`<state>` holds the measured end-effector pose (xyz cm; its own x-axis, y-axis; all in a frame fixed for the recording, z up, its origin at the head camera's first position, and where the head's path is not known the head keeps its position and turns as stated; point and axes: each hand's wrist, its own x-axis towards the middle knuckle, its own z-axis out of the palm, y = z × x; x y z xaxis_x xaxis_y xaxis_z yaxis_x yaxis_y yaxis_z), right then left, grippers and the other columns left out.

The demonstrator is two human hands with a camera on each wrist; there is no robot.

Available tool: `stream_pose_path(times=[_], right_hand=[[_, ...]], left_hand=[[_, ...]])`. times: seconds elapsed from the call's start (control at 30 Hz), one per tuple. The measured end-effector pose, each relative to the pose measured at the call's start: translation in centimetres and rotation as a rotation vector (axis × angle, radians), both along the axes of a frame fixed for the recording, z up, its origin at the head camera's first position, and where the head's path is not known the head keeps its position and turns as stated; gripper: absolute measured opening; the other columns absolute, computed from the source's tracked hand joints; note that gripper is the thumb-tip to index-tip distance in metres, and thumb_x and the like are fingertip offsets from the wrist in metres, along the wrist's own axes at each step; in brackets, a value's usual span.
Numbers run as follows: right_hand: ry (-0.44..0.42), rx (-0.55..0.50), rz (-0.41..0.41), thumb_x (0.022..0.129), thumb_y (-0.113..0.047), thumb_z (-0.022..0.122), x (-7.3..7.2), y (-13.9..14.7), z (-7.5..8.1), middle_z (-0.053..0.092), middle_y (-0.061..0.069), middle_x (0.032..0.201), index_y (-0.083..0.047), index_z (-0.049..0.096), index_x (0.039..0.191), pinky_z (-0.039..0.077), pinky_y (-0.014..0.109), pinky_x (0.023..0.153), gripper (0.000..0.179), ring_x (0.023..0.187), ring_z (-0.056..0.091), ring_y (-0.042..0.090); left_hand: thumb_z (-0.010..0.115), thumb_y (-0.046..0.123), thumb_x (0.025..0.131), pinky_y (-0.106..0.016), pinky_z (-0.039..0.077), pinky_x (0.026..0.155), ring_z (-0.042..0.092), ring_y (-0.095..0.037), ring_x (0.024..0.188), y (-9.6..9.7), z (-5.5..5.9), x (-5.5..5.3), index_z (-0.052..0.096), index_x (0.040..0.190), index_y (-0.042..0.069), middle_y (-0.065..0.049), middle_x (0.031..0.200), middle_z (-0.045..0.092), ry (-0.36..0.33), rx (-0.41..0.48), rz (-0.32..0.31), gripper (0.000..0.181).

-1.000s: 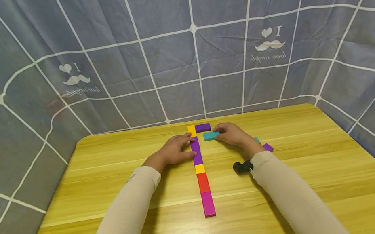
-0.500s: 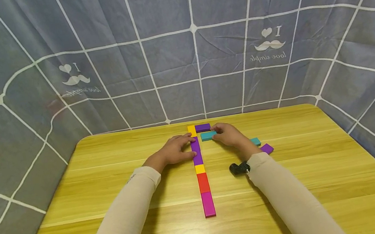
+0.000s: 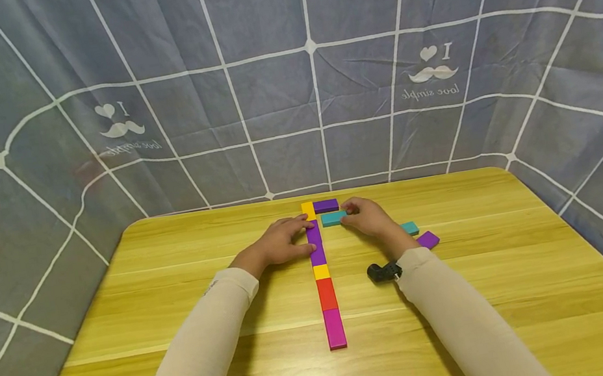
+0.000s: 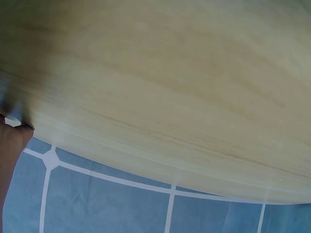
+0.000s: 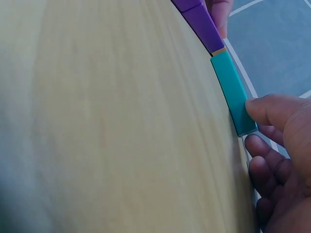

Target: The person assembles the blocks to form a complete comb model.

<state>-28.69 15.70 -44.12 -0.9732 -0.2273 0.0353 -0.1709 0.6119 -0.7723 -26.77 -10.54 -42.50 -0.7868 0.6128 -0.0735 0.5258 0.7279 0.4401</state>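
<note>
My right hand [image 3: 370, 215] pinches the right end of a teal block [image 3: 333, 219] between thumb and fingers. In the right wrist view, the thumb lies on one long edge of that teal block [image 5: 234, 97]. The block lies just right of a column of flat blocks, with a thin gap between in the head view. My left hand [image 3: 284, 240] rests its fingers and thumb against the column at the purple part [image 3: 315, 243] and the top yellow block [image 3: 308, 211]. A dark purple block [image 3: 326, 206] extends right from the column's top.
The column runs on toward me with a small yellow block [image 3: 321, 271], a red block [image 3: 327, 294] and a magenta block [image 3: 334, 329]. Another teal block [image 3: 410, 228] and a purple block [image 3: 429, 239] lie by my right wrist. A grey curtain [image 3: 275, 93] hangs behind the wooden table [image 3: 509, 300].
My right hand has slid the teal block a little left toward the column. The left hand has stayed put. More of the loose teal block beside my right wrist is visible.
</note>
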Motion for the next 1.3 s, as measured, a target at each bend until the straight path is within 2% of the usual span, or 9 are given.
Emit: stream_pose_path(times=[0.4, 0.67, 0.9, 1.3], right_hand=[[0.02, -0.015, -0.023, 0.092, -0.015, 0.069, 0.14, -0.78, -0.34, 0.063, 0.013, 0.105, 0.0, 0.063, 0.118, 0.044, 0.044, 0.097, 0.031, 0.102, 0.057, 0.031], [-0.018, -0.028, -0.043, 0.094, -0.016, 0.067, 0.2, -0.64, -0.35, 0.062, 0.012, 0.106, -0.002, 0.061, 0.117, 0.044, 0.044, 0.096, 0.028, 0.104, 0.056, 0.03], [-0.008, -0.039, -0.047, 0.093, -0.015, 0.068, 0.24, -0.85, -0.3, 0.064, 0.012, 0.105, -0.001, 0.063, 0.115, 0.044, 0.043, 0.096, 0.026, 0.103, 0.057, 0.03], [-0.032, -0.03, -0.053, 0.095, -0.018, 0.067, 0.34, -1.01, -0.34, 0.063, 0.01, 0.105, -0.004, 0.063, 0.116, 0.044, 0.042, 0.097, 0.026, 0.102, 0.056, 0.028]], left_hand=[[0.061, 0.044, 0.095, -0.048, 0.013, 0.119, 0.025, -0.035, 0.146, -0.29, -0.1, 0.01, 0.049, 0.147, 0.016, -0.007, 0.161, 0.028, 0.005, 0.019, -0.012, 0.06], [0.061, 0.045, 0.094, -0.048, 0.014, 0.119, 0.024, -0.036, 0.146, -0.07, 0.05, 0.0, 0.049, 0.147, 0.016, -0.008, 0.161, 0.03, 0.009, 0.013, -0.007, 0.061], [0.061, 0.043, 0.094, -0.05, 0.014, 0.119, 0.024, -0.037, 0.146, -0.14, -0.01, 0.0, 0.05, 0.146, 0.015, -0.009, 0.16, 0.031, 0.008, 0.029, -0.01, 0.06], [0.061, 0.046, 0.095, -0.047, 0.013, 0.12, 0.023, -0.033, 0.147, -0.04, 0.01, -0.06, 0.048, 0.148, 0.018, -0.006, 0.161, 0.028, -0.004, 0.002, -0.003, 0.062]])
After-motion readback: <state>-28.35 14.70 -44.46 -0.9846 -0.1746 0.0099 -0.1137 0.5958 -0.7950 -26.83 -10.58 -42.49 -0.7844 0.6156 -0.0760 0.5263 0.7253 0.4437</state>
